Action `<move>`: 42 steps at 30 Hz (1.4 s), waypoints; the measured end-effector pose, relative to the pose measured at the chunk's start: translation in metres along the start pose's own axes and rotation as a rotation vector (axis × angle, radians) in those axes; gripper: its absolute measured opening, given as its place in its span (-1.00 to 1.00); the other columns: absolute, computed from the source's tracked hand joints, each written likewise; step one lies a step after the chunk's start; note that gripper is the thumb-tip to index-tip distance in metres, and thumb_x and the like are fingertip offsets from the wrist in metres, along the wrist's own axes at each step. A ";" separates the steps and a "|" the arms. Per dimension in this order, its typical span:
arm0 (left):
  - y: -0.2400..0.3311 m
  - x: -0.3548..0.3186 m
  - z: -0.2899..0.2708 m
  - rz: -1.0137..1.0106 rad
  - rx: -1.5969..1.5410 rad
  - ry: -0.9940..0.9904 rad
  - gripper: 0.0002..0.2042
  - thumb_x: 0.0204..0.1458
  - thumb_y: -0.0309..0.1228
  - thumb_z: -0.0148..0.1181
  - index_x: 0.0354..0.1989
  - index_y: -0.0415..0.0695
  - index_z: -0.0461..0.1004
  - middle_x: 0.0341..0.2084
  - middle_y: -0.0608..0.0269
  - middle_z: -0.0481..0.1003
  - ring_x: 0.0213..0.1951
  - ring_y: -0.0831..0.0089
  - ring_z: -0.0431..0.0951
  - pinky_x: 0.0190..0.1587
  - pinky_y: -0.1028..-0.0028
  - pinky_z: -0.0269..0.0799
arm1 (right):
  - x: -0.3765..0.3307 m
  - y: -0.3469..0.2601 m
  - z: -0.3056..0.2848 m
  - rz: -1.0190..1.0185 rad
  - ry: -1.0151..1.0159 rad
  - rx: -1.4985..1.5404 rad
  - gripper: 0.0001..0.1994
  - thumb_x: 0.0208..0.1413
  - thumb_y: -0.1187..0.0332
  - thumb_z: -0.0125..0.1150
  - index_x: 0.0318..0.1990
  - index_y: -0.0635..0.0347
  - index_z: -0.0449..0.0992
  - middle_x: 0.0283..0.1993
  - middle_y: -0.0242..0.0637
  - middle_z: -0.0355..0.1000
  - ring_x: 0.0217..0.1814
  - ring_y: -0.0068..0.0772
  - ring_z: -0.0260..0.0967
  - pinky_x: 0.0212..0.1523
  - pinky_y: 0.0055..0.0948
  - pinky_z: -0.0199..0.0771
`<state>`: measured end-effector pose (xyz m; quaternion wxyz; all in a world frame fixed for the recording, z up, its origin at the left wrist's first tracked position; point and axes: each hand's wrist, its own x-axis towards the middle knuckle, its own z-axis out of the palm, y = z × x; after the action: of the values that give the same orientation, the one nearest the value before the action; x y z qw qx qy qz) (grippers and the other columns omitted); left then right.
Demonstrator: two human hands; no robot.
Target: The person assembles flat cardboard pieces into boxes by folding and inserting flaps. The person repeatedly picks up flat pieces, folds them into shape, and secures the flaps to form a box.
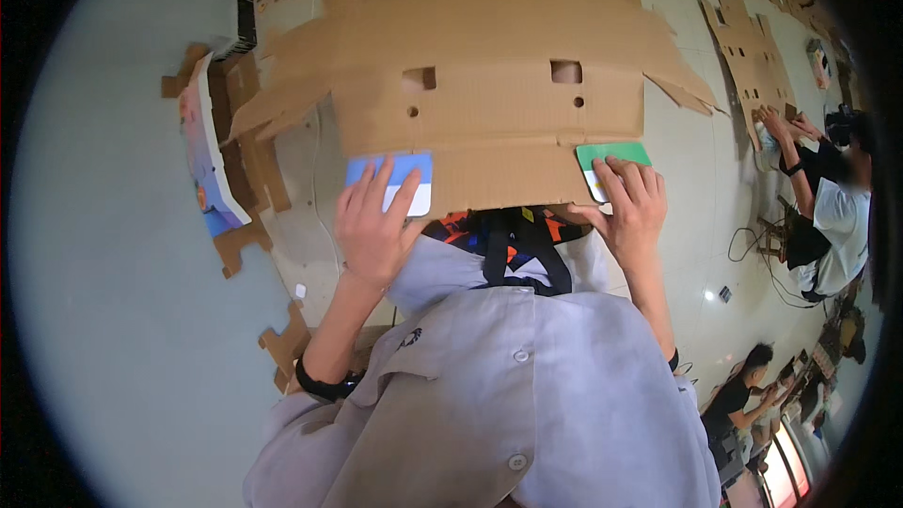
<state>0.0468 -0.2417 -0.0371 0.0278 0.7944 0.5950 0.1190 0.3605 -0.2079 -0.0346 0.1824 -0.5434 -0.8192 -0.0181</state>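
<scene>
Well to the left of the left hand's fingers (384, 179), an opened box (204, 146) is seen, its white outside printed in orange and blue; below it, a brown cardboard offcut (243, 249) is seen. Well to the right of the right hand's fingers (632, 179), a cardboard sheet (748, 52) is pierced with holes, and a co-worker in white (842, 216) is seen at its lower end. Farther below those fingers, a small dark square (725, 294) is seen on the tiled floor (691, 245), beyond which a co-worker in black (729, 404) is seen.

No words or numbers could be read. A dark emblem (410, 338) on the chest of the grey shirt (470, 395) was too small to make out, and coloured print on the cardboard piece (205, 146) at left stayed illegible.
</scene>
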 end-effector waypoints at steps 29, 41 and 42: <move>0.004 -0.015 0.060 0.077 -0.047 -0.023 -0.20 -0.16 0.00 0.24 0.22 -0.17 0.13 0.23 -0.20 0.04 0.25 -0.13 0.01 0.19 -0.17 -0.16 | -0.045 -0.014 0.059 0.040 0.084 0.092 -0.38 -0.17 0.10 0.34 0.02 0.28 0.34 0.10 -0.11 0.27 0.19 -0.08 0.14 0.18 -0.07 -0.02; 0.002 -0.007 0.041 0.084 -0.044 -0.054 -0.25 -0.25 -0.04 0.29 0.12 -0.22 0.27 0.16 -0.06 0.22 0.19 0.02 0.21 0.17 0.06 0.09 | -0.019 -0.017 0.033 0.057 -0.292 -0.012 -0.10 -0.45 0.25 0.42 0.19 0.30 0.18 0.30 -0.02 0.06 0.35 -0.03 0.00 0.27 -0.06 0.00; 0.005 -0.008 0.035 0.086 -0.044 -0.051 -0.25 -0.25 -0.04 0.29 0.12 -0.22 0.27 0.16 -0.06 0.22 0.19 0.02 0.21 0.17 0.06 0.09 | -0.025 -0.012 0.030 -0.010 -0.246 0.019 -0.17 -0.45 0.26 0.42 0.13 0.29 0.25 0.24 -0.07 0.15 0.28 -0.09 0.11 0.20 -0.14 0.12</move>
<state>0.0570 -0.2478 -0.0715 0.0553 0.8212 0.5566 0.1127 0.3497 -0.2277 -0.0686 0.0856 -0.5355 -0.8383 0.0557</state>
